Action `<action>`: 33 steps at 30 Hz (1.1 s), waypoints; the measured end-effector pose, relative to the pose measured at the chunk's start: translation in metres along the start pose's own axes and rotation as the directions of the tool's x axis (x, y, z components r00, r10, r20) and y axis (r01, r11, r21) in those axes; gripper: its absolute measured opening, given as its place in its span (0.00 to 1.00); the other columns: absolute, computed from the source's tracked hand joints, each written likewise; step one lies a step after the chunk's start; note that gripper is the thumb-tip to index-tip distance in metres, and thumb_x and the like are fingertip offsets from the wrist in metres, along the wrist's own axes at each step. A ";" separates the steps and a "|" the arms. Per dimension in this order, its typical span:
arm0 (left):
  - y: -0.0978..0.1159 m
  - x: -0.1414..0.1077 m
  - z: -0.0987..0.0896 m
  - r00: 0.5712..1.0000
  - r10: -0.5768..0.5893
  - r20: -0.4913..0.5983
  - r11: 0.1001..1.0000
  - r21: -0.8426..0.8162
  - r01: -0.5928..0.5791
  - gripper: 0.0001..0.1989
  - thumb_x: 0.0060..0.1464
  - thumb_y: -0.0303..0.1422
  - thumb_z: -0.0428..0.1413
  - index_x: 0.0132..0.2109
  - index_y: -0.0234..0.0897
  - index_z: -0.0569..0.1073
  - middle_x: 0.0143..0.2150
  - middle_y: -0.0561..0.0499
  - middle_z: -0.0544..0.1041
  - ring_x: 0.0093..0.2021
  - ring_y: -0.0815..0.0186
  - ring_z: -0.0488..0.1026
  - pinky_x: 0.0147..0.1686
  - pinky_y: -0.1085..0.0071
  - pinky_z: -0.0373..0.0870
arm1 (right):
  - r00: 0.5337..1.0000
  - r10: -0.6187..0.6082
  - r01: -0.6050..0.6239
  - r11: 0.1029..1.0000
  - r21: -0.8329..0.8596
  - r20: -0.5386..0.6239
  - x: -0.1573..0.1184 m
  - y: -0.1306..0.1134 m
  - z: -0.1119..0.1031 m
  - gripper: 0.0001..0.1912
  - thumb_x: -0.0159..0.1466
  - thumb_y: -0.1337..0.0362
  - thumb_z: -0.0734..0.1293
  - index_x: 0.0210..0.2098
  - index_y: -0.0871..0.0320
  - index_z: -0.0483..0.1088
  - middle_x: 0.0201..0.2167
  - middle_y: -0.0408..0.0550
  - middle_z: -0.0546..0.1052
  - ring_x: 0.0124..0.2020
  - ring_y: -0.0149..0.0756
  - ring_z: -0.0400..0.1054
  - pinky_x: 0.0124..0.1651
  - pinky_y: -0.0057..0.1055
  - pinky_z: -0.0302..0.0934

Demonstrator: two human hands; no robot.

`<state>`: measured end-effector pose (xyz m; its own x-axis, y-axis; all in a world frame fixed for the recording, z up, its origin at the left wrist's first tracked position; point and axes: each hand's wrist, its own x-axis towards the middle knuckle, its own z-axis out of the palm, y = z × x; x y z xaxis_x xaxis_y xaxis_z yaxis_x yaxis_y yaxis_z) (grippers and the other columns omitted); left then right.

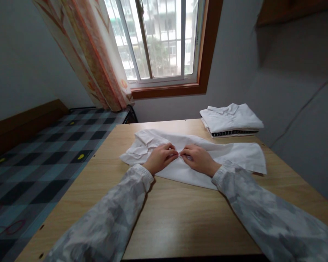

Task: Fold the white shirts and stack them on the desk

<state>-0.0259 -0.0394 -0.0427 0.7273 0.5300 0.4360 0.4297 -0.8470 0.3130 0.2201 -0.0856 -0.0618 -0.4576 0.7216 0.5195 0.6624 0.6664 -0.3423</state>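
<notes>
A white shirt [235, 154] lies stretched sideways across the wooden table [180, 218], its collar end to the left and its hem to the right. My left hand [161, 157] pinches the fabric near the shirt's middle, fingertips pressed together. From the other side my right hand [198, 158] pinches the same spot, the two sets of fingertips almost meeting. Whatever small detail sits between the fingertips is too small to make out. Both wrists come out of grey-and-white patterned sleeves.
A stack of folded shirts [232, 118], a white one on top, stands at the table's far right corner. To the left is a bed with a checked cover [57, 160]. A curtain [98, 65] hangs beside the window [158, 40] behind the table.
</notes>
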 end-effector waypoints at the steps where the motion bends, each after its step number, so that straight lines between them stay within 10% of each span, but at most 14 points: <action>1: -0.001 -0.001 0.002 1.000 -0.011 -0.029 0.999 -0.051 0.010 0.12 0.73 0.39 0.57 0.46 0.41 0.84 0.48 0.44 0.80 0.46 0.59 0.78 0.49 0.63 0.73 | 1.000 0.003 -0.003 1.000 0.017 -0.016 0.000 -0.002 0.000 0.04 0.72 0.68 0.71 0.43 0.54 0.79 0.39 0.49 0.81 0.43 0.44 0.75 0.48 0.38 0.66; 10: 0.005 0.002 0.009 0.972 -0.228 -0.050 0.890 -0.416 0.188 0.15 0.73 0.42 0.58 0.41 0.36 0.82 0.29 0.52 0.78 0.30 0.68 0.72 0.33 0.72 0.68 | 0.986 0.087 -0.063 0.985 0.161 -0.145 0.005 -0.004 0.006 0.07 0.75 0.62 0.71 0.39 0.54 0.77 0.37 0.49 0.80 0.41 0.44 0.73 0.48 0.40 0.63; 27: 0.009 -0.004 0.003 0.992 0.083 -0.097 0.993 0.088 -0.075 0.11 0.74 0.36 0.56 0.46 0.40 0.83 0.39 0.49 0.82 0.35 0.66 0.77 0.35 0.70 0.69 | 0.994 0.022 0.001 0.979 0.205 -0.109 0.001 -0.003 0.006 0.07 0.77 0.64 0.67 0.40 0.53 0.75 0.40 0.49 0.80 0.44 0.45 0.72 0.51 0.42 0.62; 33: 0.016 0.000 0.005 0.991 -0.017 -0.134 1.000 0.002 0.017 0.09 0.73 0.33 0.54 0.44 0.39 0.78 0.39 0.50 0.78 0.33 0.68 0.72 0.34 0.70 0.66 | 0.986 0.066 -0.045 0.990 0.131 -0.155 0.001 -0.009 0.006 0.08 0.75 0.59 0.71 0.40 0.54 0.75 0.39 0.49 0.80 0.44 0.45 0.72 0.52 0.42 0.62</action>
<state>-0.0168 -0.0530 -0.0421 0.6419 0.5449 0.5395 0.4432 -0.8378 0.3188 0.2103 -0.0892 -0.0625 -0.3153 0.7260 0.6112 0.5990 0.6518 -0.4652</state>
